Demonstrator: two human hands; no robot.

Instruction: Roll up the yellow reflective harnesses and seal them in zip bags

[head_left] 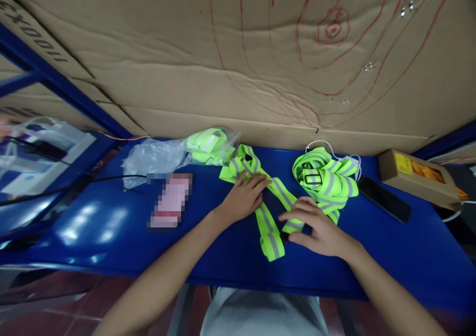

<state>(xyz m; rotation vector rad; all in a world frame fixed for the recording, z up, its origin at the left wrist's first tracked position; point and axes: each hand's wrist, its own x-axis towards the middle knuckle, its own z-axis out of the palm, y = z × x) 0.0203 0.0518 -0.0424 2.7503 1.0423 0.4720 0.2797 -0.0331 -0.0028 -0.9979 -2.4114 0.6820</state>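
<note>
A neon-yellow reflective strap (pixel 283 193) with a grey stripe lies loosely crossed on the blue table. My left hand (pixel 245 196) rests over its middle, fingers stretched out and bent slightly down; the palm side is hidden. Below that hand, one strap end (pixel 272 244) hangs toward me with a folded tip. My right hand (pixel 316 224) is beside the other end, thumb apart from the curved fingers, at the strap's edge. Just beyond it sits a bundle of similar reflective straps (pixel 327 177) with a black buckle (pixel 313 177).
Clear plastic bags (pixel 152 157) lie at the back left, one around a folded reflective strap (pixel 210 145). A blurred-out phone (pixel 171 200) is left of my arm. At right are a black phone (pixel 385 198) and a cardboard box (pixel 420 177). A cardboard wall (pixel 167 93) stands behind.
</note>
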